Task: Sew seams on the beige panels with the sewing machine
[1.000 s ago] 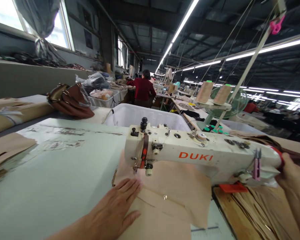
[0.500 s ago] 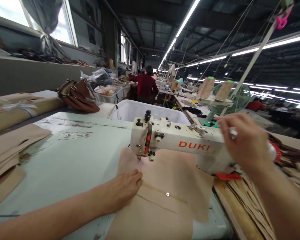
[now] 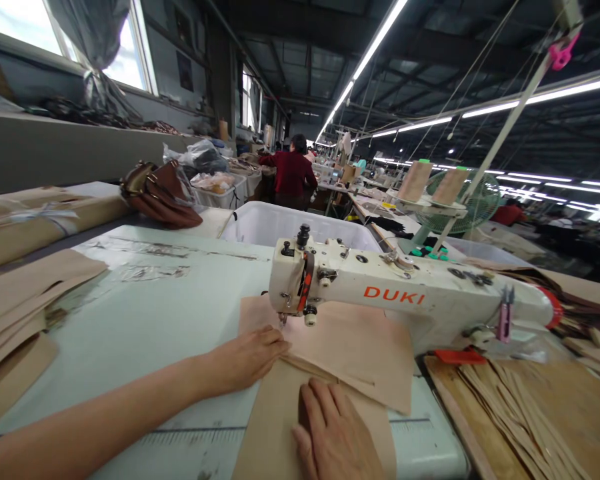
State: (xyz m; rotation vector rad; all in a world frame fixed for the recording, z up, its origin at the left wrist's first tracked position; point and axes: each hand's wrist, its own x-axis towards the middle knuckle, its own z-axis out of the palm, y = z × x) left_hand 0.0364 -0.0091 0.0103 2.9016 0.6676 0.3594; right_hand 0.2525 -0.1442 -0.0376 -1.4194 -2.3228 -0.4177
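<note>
Beige fabric (image 3: pixel 360 340) is lying beneath the sewing machine (image 3: pixel 405 277), apparently mid-work, the remainder unclear; the left hand (image 3: pixel 245 358) is resting curled there, its grip untellable; the right hand (image 3: pixel 336 433) is lying flat, grasping nothing.

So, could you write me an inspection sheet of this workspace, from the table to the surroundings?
Surface: pale green table, worn patches toward its far edge, ruler marks nearer.
Work in hand: beige panels overlapping, partly under the sewing machine.
Clutter: loose beige pieces at left; beige strips on a wooden board at right; brown bag beyond the table.
Hands: left hand on the panels near the needle; right hand palm down on the nearer panel.
Cables: thin lines at upper right; thread or cord, cannot tell.
Surroundings: white bin, green fan, person in dark red.
</note>
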